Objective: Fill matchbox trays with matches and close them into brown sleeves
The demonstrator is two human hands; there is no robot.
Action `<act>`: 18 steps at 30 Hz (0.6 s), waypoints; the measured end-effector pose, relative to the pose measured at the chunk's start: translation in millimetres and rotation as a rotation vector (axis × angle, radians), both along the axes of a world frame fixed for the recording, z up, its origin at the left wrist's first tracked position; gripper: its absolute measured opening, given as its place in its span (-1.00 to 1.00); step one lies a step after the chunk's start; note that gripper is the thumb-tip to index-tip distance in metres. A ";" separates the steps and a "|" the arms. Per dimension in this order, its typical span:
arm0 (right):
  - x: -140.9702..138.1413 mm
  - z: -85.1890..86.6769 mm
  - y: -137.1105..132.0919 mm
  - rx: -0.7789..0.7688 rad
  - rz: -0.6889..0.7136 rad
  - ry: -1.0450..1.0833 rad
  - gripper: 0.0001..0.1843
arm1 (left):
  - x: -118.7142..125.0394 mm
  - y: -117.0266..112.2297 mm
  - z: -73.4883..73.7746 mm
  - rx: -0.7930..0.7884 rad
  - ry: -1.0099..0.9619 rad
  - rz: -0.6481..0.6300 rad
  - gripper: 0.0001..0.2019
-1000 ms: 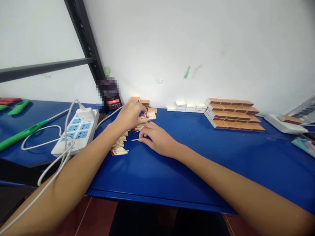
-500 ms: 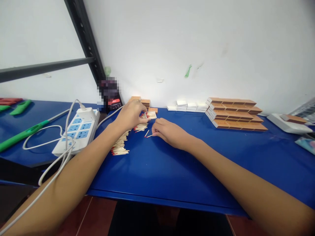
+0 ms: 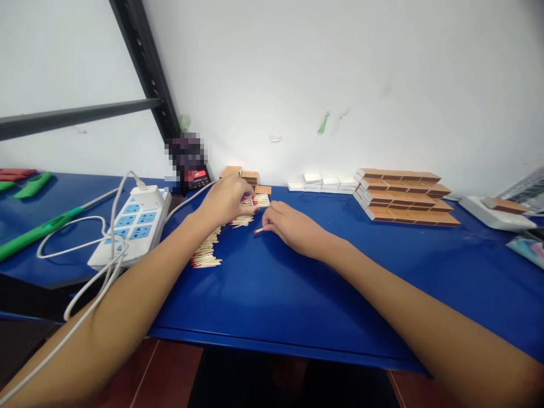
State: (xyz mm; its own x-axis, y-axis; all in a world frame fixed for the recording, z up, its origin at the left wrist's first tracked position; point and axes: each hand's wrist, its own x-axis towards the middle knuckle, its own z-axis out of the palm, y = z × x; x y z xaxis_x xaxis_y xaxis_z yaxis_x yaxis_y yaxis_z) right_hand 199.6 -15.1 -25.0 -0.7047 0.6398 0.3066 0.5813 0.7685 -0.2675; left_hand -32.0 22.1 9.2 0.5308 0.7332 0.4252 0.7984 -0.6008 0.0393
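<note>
My left hand (image 3: 225, 198) rests with fingers curled over an open matchbox tray (image 3: 260, 199) filled with red-tipped matches, steadying it on the blue table (image 3: 297, 283). My right hand (image 3: 293, 226) lies just right of the tray and pinches a single match (image 3: 258, 230) whose red tip points left. A long heap of loose matches (image 3: 208, 249) stretches from the tray toward me, under my left wrist. Closed orange matchboxes (image 3: 244, 174) sit behind the tray.
A white power strip (image 3: 136, 224) with cables lies at the left. Green tools (image 3: 38, 232) lie farther left. White inner trays (image 3: 325, 183) and a stack of orange boxes (image 3: 403, 198) line the wall. A white device (image 3: 488, 212) sits at the right.
My right hand has moved from near the loose pile up and to the right toward the tray, carrying a match. The left hand has stayed on the tray.
</note>
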 end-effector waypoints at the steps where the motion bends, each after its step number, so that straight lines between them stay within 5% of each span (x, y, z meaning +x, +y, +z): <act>1: 2.6 1.4 1.4 0.025 -0.036 0.016 -0.84 | 1.0 -0.4 0.1 -0.004 0.009 -0.002 -0.80; 8: 12.9 4.0 12.6 0.217 -0.281 0.099 -0.84 | 14.6 -8.7 -4.3 -0.070 -0.090 -0.115 -0.76; 18: 9.3 8.0 6.4 0.295 -0.281 0.141 -0.75 | 16.0 -9.8 -3.6 -0.083 -0.166 -0.100 -0.78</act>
